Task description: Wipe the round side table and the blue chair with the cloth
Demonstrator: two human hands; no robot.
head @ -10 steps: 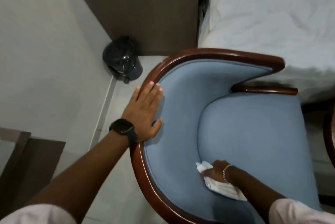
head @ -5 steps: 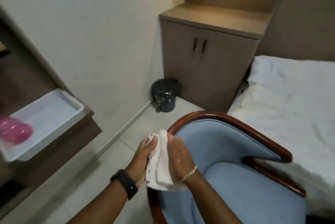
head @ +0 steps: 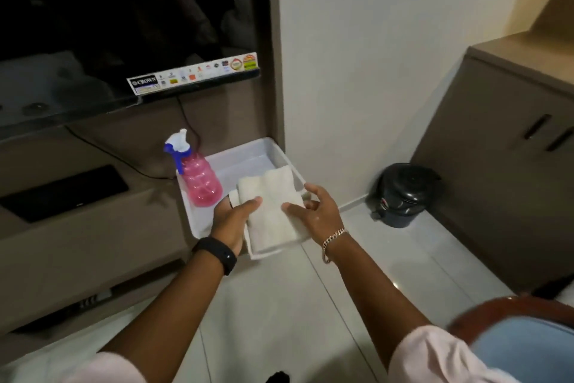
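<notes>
Head view: both hands reach forward over a white rectangular plastic tray [head: 281,153] that sits on the brown ledge [head: 93,227] under a wall-mounted black television [head: 124,19]. A folded white terry cloth [head: 271,212] lies across the near half of the tray, its near end hanging past the tray's front edge.

The left hand [head: 231,221], with a black smartwatch [head: 216,253] on the wrist, has its thumb pressed on top of the cloth's left edge and its fingers [head: 233,195] tucked under or behind it, so they are clamped on the cloth. The right hand [head: 320,215], with a gold chain bracelet [head: 332,241] on the wrist, touches the cloth's right edge with its thumb; its fingers [head: 312,188] are spread apart and curl over the tray's right rim, not closed on anything.

A pink translucent spray bottle with a white and blue trigger head [head: 197,174] stands upright in the left part of the tray, just beside the left hand and the cloth.

A black cable [head: 186,117] runs down from the television behind the bottle. On the pale tiled floor [head: 403,258], a small dark round pedal bin [head: 400,193] stands in the corner beside a brown cabinet with two dark handles [head: 512,165]. At the bottom right, the dark red wooden rim and light blue upholstery of the blue chair [head: 528,342] show, blurred, well apart from the cloth. The round side table cannot be seen.
</notes>
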